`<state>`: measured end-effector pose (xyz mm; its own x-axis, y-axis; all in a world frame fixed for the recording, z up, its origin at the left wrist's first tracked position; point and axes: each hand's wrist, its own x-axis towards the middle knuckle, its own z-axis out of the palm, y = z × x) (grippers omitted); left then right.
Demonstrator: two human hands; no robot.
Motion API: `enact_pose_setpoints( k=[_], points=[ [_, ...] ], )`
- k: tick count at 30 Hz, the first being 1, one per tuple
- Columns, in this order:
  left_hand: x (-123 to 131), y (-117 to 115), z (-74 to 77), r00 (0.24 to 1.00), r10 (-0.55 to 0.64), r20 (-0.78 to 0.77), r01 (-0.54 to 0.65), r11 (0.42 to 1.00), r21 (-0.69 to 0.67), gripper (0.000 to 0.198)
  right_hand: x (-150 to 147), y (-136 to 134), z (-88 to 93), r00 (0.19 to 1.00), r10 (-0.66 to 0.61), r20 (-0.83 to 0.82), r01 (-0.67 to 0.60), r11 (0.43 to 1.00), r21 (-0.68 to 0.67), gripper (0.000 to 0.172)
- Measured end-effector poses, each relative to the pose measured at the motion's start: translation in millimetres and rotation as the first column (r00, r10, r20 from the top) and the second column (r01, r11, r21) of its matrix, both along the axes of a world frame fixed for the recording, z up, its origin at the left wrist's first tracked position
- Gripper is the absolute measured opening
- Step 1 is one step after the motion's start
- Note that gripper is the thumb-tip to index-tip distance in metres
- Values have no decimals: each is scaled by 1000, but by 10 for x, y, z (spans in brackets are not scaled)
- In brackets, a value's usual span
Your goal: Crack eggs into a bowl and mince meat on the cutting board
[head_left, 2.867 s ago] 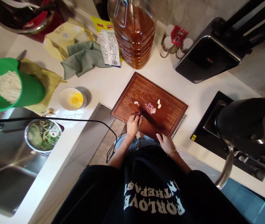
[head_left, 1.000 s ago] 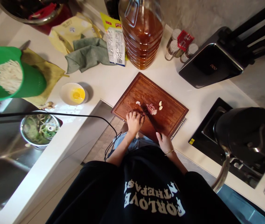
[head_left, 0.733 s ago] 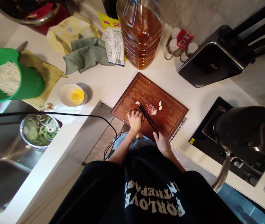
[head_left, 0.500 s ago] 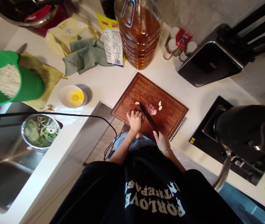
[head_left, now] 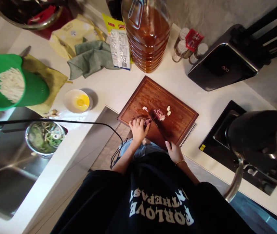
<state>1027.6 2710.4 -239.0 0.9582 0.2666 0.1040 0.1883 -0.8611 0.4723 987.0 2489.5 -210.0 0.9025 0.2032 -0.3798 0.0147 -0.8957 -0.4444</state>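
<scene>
We saw little of the reddish piece (head_left: 147, 121) under the left hand (head_left: 138, 130); the right hand (head_left: 174, 152) hid much of the knife handle (head_left: 164, 137); the jug (head_left: 146, 42) (its top) was cropped.

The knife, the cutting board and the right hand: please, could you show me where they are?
Knife (head_left: 159, 128), head view: on the dark blade.
Cutting board (head_left: 178, 118), head view: on bare wood.
Right hand (head_left: 174, 152), head view: on its back.

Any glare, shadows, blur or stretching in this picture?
Head view: glare on the counter beside the sink; head view: the white bowl casts shadow toward picture-right; head view: the knife looks dark and soft-edged; head view: outer edges seem stretched.
</scene>
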Motion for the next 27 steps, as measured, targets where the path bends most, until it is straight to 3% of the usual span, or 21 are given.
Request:
enact_pose_setpoints(
  k=[6,12,17,22,27],
  points=[
    [-20,-53,-74,997,-82,-12,82,997,1,24,99,117,98,995,77,-64,-85,989,-122,48],
    [-28,-123,-138,984,-180,-1,180,984,-7,23,249,283,74,995,55,-79,-70,976,-205,52],
    [-48,-50,-125,983,-183,30,184,980,-72,26,125,26,11,998,42,-38,-47,989,-140,53],
    [-76,49,-139,970,-238,47,243,959,-145,24,23,-324,-3,998,-57,-16,55,996,-70,57],
    [-120,72,-178,980,-191,53,198,965,-172,23,23,-277,31,996,-80,-40,80,997,4,58]
  ],
)
